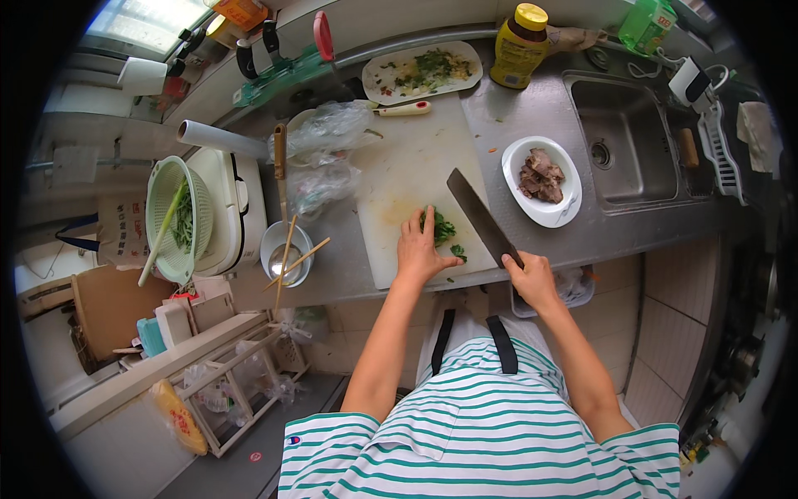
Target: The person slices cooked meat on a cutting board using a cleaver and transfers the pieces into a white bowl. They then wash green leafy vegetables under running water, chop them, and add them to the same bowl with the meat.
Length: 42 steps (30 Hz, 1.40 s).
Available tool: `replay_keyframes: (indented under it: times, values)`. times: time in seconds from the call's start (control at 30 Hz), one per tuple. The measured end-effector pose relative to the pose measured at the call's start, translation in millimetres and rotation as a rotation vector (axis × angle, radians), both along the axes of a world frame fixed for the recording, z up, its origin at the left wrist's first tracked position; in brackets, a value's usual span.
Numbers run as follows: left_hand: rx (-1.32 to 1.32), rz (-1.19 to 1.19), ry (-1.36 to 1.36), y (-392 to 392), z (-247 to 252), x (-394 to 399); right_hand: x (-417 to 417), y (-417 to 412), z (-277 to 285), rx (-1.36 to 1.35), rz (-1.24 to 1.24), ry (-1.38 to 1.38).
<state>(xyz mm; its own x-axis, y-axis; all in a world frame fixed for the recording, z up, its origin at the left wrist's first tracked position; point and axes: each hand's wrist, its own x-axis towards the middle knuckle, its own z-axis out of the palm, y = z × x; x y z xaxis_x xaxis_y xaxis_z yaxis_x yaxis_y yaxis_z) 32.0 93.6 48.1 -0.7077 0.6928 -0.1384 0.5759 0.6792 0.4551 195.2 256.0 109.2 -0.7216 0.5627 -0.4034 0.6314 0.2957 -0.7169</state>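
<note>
My left hand (421, 251) rests on the white cutting board (411, 165) with its fingers and thumb spread beside a small pile of chopped green herbs (444, 231). The fingertips touch the pile's left side. A few loose bits of herb (459, 251) lie near the thumb. In my right hand (532, 279) is the handle of a dark-bladed cleaver (475, 209). Its blade slants up and left over the board's right part, apart from the herbs. Right of the cleaver, slices of cooked meat (541, 177) sit in a white oval dish (512, 156).
Behind the board are a plate of chopped ingredients (471, 60), a peeler-like white-handled tool (405, 109) and a yellow-capped jar (519, 50). Plastic bags (327, 131), a bowl (299, 243) with chopsticks (315, 254) and a green colander (202, 215) stand left. A steel sink (642, 162) is right.
</note>
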Motion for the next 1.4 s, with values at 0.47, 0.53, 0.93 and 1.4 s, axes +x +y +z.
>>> replay_keyframes:
  times: [0.47,0.53,0.93,1.4]
  values:
    - [0.021,0.040,-0.025,10,-2,19,-68,-15,-64,0.650,0.510,0.192]
    - [0.060,0.049,-0.038,10,-7,20,-76,-18,-76,0.665,0.495,0.200]
    - [0.487,0.458,-0.612,-8,-25,1,-47,-7,-35,0.332,0.171,0.426]
    - [0.544,0.199,-0.915,145,48,-1,-23,65,-32,-0.169,-0.552,0.662]
